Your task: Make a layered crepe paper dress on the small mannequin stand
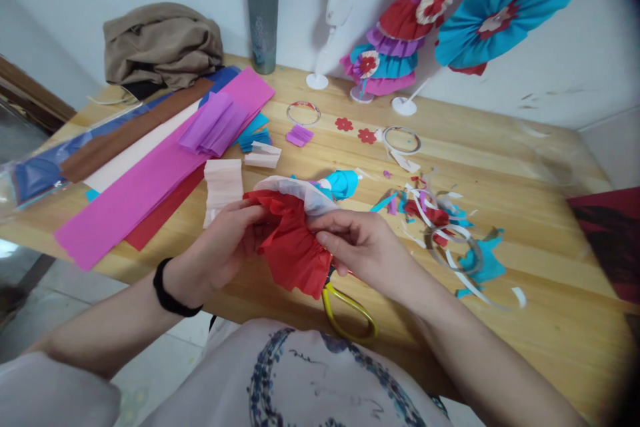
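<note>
Gathered red crepe paper (295, 247) hangs in folds between my two hands above the table. My left hand (235, 237) grips its left side, some of the fingers tucked behind the paper. At the right edge, my right hand (357, 240) pinches the paper between thumb and fingers. A white ruffled piece (295, 190) shows just behind the red paper, and whether the two are joined I cannot tell. Beyond it lies a small figure part with turquoise paper (343, 183). Yellow-handled scissors (350, 320) rest below my right hand, their blades mostly hidden.
Crepe paper sheets (165, 173) in pink, brown, white and red lie at left. Paper scraps and a tape roll (455, 250) are at right. Paper-dressed figures on stands (390, 47), a flask (263, 13) and brown cloth (160, 43) stand along the wall.
</note>
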The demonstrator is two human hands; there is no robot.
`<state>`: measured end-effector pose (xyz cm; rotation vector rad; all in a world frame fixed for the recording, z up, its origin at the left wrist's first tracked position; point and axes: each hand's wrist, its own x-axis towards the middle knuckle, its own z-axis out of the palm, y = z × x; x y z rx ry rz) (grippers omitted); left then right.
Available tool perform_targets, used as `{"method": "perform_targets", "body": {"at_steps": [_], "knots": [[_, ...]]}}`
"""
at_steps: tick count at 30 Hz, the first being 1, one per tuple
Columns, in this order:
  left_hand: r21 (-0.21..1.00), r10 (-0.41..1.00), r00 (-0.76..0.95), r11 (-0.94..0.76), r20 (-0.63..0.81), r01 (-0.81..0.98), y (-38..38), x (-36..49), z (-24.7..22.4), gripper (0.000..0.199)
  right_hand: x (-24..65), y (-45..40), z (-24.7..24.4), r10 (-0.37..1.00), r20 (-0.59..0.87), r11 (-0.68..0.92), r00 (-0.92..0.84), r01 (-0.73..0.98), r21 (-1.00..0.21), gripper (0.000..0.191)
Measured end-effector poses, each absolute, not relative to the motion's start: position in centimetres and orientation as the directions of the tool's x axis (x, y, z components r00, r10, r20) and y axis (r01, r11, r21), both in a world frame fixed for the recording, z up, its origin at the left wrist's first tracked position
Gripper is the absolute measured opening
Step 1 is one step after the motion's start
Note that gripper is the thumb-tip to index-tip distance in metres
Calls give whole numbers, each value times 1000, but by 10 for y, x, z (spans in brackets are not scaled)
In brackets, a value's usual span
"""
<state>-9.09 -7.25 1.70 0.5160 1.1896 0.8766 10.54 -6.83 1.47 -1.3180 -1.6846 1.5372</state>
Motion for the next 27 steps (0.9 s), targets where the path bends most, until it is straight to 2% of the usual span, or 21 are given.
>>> {"method": "perform_targets", "body": {"at_steps": [3,10,15,20,27], "knots": [[699,768,111,625,-631,-349,-72,-91,20,9,105,-68,11,884,-218,-76,-415,331,-940,14],[702,756,130,646,-641,-299,-77,-94,21,5,104,-68,13,883,-220,-68,-415,350,-934,14],[710,732,232,679,-640,-185,-82,-95,21,14,103,-69,14,866,-281,-154,-414,315,-937,11],[789,774,298,607,-559,-96,-81,-91,14,11,102,-71,14,860,-322,-216,-395,289,-932,6],[836,782,367,548,-504,-20,-73,-91,13,9,105,-67,13,859,-326,-209,-394,311,-927,13]]}}
